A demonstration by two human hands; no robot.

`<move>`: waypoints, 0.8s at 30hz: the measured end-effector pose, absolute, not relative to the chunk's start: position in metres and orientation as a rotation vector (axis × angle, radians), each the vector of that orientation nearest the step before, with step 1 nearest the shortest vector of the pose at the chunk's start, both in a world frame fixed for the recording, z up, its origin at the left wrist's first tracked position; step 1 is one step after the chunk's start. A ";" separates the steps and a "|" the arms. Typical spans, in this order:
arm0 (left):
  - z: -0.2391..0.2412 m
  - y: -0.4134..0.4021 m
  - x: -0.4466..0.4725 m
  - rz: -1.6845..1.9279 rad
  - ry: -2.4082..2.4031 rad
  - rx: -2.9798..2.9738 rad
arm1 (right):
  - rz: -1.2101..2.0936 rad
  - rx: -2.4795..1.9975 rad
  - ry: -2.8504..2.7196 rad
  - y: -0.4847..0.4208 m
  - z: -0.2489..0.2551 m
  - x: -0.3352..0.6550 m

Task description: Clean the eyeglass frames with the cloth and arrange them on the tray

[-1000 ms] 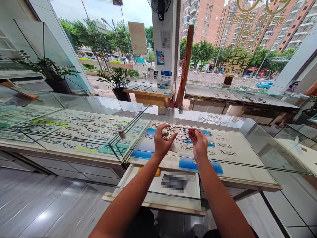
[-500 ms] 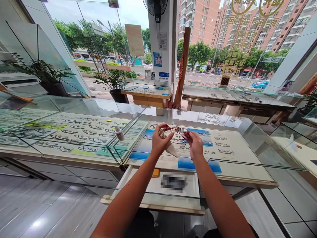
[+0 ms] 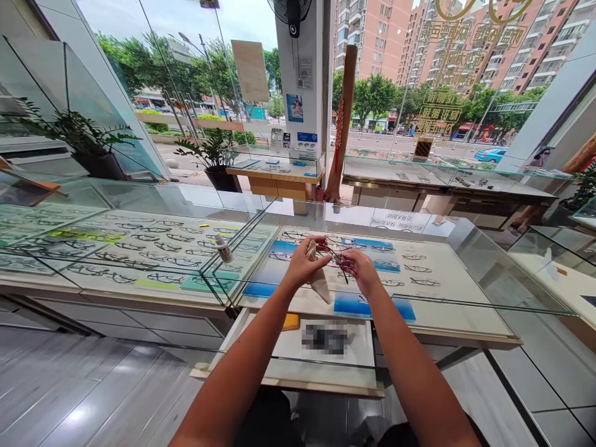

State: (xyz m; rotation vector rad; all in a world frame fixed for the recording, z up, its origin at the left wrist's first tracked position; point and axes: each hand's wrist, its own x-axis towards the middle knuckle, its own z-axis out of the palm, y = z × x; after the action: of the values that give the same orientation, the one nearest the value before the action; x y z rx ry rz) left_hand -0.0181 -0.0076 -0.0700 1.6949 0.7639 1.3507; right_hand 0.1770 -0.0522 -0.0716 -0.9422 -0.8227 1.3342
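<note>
Glasses (image 3: 332,250) held crosswise (one temple points down)

The glass top (image 3: 456,248) of the display case is bare toward its right edge and far edge, free passage there. The middle near the front edge is taken by left hand (image 3: 302,264), right hand (image 3: 361,272) and the red frame (image 3: 331,249) between them. The eyewear rows (image 3: 416,270) lie under glass (no reach from above). A small bottle (image 3: 225,248) stands on the neighbouring case (image 3: 153,198) at its right edge, blocking a leftward sweep. An open drawer (image 3: 288,369) juts from the front edge below the forearms.
</note>
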 end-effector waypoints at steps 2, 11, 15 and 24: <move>-0.071 -0.006 -0.019 1.346 0.752 1.685 | 1.379 -0.938 -0.829 -0.051 -0.073 0.178; -0.072 -0.002 -0.021 1.279 0.704 1.586 | 1.492 -0.812 -0.907 -0.046 -0.085 0.183; -0.073 -0.002 -0.020 1.253 0.666 1.543 | 1.470 -0.805 -0.906 -0.046 -0.088 0.182; -0.075 -0.012 -0.021 1.240 0.633 1.464 | 1.360 -0.847 -0.885 -0.057 -0.091 0.172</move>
State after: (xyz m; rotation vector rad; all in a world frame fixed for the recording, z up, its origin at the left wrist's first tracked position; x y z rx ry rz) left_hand -0.0209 -0.0119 -0.0753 1.4638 0.6335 1.2397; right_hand 0.1717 -0.0573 -0.0911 -0.8470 -0.8854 1.3601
